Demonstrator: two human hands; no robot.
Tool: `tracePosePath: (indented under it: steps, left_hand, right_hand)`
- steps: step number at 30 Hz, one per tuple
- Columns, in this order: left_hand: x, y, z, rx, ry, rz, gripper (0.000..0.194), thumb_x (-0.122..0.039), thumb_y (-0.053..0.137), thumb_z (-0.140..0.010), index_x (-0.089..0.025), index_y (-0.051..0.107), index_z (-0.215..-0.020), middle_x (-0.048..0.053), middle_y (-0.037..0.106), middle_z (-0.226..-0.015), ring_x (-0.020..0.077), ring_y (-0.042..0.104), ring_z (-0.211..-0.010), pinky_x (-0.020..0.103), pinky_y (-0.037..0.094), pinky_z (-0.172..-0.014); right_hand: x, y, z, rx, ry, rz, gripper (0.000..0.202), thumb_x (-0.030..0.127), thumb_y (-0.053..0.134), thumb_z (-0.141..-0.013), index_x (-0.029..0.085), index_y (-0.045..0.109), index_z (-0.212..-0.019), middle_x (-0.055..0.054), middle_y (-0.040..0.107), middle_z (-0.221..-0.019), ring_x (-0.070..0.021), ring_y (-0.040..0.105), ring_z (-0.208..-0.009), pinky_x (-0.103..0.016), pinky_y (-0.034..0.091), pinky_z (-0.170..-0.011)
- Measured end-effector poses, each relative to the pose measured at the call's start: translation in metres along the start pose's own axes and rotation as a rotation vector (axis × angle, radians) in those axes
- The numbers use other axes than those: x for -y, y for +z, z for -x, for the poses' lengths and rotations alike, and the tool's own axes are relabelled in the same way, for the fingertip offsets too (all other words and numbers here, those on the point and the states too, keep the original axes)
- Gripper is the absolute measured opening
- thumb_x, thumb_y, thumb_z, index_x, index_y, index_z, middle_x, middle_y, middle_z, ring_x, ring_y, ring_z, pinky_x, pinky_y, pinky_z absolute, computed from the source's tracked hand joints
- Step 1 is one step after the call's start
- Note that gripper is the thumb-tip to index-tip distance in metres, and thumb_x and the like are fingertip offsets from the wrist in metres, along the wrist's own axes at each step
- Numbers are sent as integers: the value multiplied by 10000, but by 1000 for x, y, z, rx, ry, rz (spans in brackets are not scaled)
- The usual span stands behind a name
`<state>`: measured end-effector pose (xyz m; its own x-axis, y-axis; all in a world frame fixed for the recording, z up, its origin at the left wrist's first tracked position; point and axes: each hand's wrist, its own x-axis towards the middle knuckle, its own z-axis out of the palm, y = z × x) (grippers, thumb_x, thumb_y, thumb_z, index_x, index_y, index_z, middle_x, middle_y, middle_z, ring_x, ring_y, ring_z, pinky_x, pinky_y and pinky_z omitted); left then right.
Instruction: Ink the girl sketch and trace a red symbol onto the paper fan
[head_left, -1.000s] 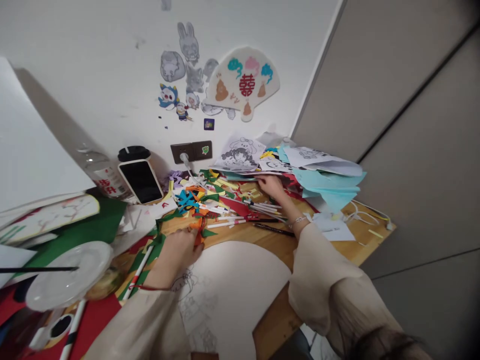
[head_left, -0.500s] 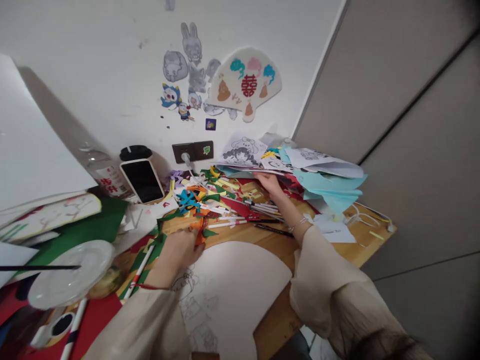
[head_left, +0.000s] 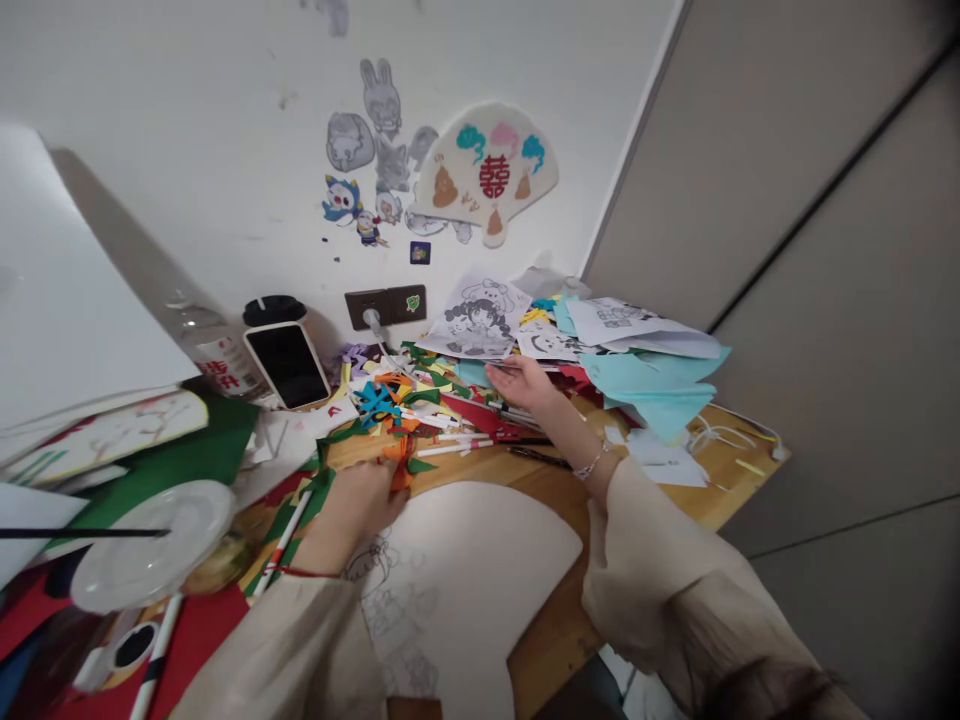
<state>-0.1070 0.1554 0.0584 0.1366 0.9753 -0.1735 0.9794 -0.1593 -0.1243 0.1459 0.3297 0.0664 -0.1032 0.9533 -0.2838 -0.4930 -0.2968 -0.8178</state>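
Observation:
A white fan-shaped board (head_left: 480, 560) with pencil drawings on its left part lies on the wooden table (head_left: 555, 640). At its upper left edge rests my left hand (head_left: 364, 505), fingers curled beside orange paper scraps (head_left: 400, 460); what they hold, if anything, is hidden. Farther back, my right hand (head_left: 523, 383) is palm up with its fingers apart, just under the edge of a printed drawing sheet (head_left: 480, 315). Coloured paper strips and white markers (head_left: 457, 437) lie heaped between the hands.
A white plate (head_left: 154, 545) with a black stick across it is at the left. Behind stand a phone (head_left: 289, 365), a lidded cup and a bottle (head_left: 217, 350). Light-blue paper (head_left: 652, 380) is piled at the back right. A decorated fan (head_left: 491, 175) is on the wall.
My right hand has shifted slightly left and down and turned palm up. The printed sheet above it now shows more of its drawing. My left hand has stayed in place.

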Motion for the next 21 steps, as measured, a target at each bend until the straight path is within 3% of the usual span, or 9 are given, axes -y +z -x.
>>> tracePosePath:
  steps: [4,11,15,21]
  left_hand:
    - [0,1,0,2,-2,-6,324,-415,545,-941,-144,591,-1114,53,642,-1007,171,637,-882,381,540,-807]
    - [3,5,-2,-18,5,2,324,-416,548,-939,-147,592,-1115,52,641,-1012,175,635,-895,387,536,-816]
    - [3,6,-3,-42,-1,14,320,-416,537,-944,-145,595,-1105,54,639,-1006,175,632,-897,386,532,-818]
    - [-12,5,-3,-83,24,55,301,-395,549,-942,-151,599,-1109,60,636,-1054,178,629,-926,393,531,-837]
  right_hand:
    - [-8,8,8,41,26,-29,153,89,500,-745,199,411,-803,-30,610,-735,-116,621,-652,-225,567,-584]
    - [1,17,26,171,-109,16,293,97,489,-714,222,431,-973,71,550,-664,-48,494,-515,-137,462,-526]
    - [-11,24,34,305,-93,186,240,158,530,-690,202,455,-913,76,503,-631,-47,417,-465,-157,422,-492]
    - [-48,37,47,550,-152,607,129,244,569,-729,194,519,-837,42,550,-671,-75,483,-540,-188,437,-539]
